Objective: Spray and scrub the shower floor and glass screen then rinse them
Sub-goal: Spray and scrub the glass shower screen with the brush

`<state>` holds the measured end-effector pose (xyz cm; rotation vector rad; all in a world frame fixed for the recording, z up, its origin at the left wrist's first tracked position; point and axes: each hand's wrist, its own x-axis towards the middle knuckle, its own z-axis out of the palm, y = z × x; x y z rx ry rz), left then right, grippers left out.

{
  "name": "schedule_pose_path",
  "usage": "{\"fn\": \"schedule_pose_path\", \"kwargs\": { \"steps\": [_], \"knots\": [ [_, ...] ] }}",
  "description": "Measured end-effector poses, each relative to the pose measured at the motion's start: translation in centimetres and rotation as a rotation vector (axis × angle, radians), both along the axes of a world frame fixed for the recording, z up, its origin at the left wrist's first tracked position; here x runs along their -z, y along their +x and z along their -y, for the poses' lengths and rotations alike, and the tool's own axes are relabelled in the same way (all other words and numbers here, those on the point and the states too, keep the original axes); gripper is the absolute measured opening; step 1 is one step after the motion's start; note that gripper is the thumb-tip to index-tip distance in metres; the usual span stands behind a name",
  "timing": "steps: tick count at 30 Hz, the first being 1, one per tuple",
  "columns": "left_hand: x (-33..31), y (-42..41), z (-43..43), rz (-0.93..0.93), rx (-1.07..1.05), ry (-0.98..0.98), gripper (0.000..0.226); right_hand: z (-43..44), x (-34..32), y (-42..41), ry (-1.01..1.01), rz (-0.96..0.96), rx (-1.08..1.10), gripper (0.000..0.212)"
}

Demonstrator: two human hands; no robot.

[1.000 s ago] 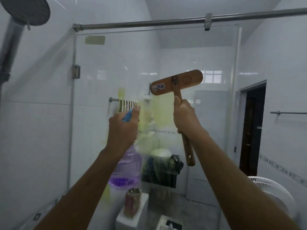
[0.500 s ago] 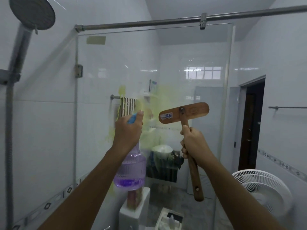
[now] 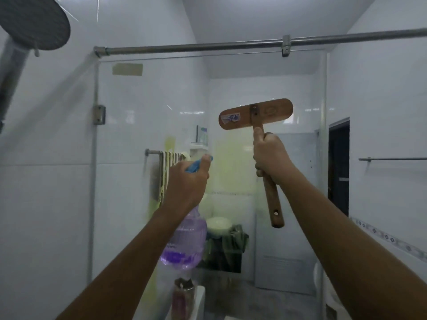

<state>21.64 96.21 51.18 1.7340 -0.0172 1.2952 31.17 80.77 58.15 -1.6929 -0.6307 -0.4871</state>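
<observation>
Wooden brush [image 3: 255, 114], gripped in my right hand [image 3: 271, 157], has swung back up the glass screen [image 3: 143, 107] above the yellow foam [image 3: 233, 162]; my left hand [image 3: 187, 183] clasps the spray bottle [image 3: 184, 241]: scrubbing underway, rinse pending

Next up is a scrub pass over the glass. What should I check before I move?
1. Spray ready: left hand grips spray bottle at its blue trigger: ok.
2. Liquid in bottle: purple, low: ok.
3. Tool grip: right hand wraps wooden scrubber handle: ok.
4. Cleaner on glass screen: yellowish film, middle patch only: ok.
5. Scrubber head touching glass: cannot tell.
</observation>
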Motion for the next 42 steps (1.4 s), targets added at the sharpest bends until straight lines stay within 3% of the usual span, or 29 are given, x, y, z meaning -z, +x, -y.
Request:
{"fn": "schedule_pose_path", "kwargs": {
  "steps": [3,6,10,18,26,33,35,40,42],
  "knots": [
    [0.4,0.4,-0.1,0.022,0.019,-0.006,0.063,-0.7,0.7,-0.1,-0.083,0.043,0.068,0.049],
    [1.4,0.5,-0.4,0.015,0.026,-0.042,0.053,0.1,6.8,-0.3,-0.246,0.050,0.095,0.048],
    [2.5,0.0,-0.5,0.020,-0.047,-0.055,0.061,2.1,13.4,-1.4,-0.435,0.002,0.091,0.048],
    [2.2,-0.9,1.0,0.070,-0.115,-0.066,0.056,0.4,1.0,0.2,-0.280,0.104,0.102,0.050],
    [3.5,-0.8,0.8,0.053,-0.210,-0.024,0.055,1.4,13.4,-0.4,-0.422,0.079,0.001,0.045],
    [3.3,-0.4,0.2,0.013,-0.276,-0.007,0.057,-1.2,0.2,1.9,-0.279,0.197,0.102,0.051],
    [3.0,-0.3,0.0,0.015,-0.284,0.000,0.058,-1.0,1.3,1.9,-0.306,0.176,0.102,0.050],
    [3.0,-0.3,0.0,0.013,-0.263,0.018,0.059,1.8,12.6,0.8,-0.530,0.130,0.024,0.046],
    [3.0,-0.2,-0.1,0.006,-0.249,-0.001,0.058,1.8,11.7,0.9,-0.556,0.155,0.041,0.047]
  ]
}}
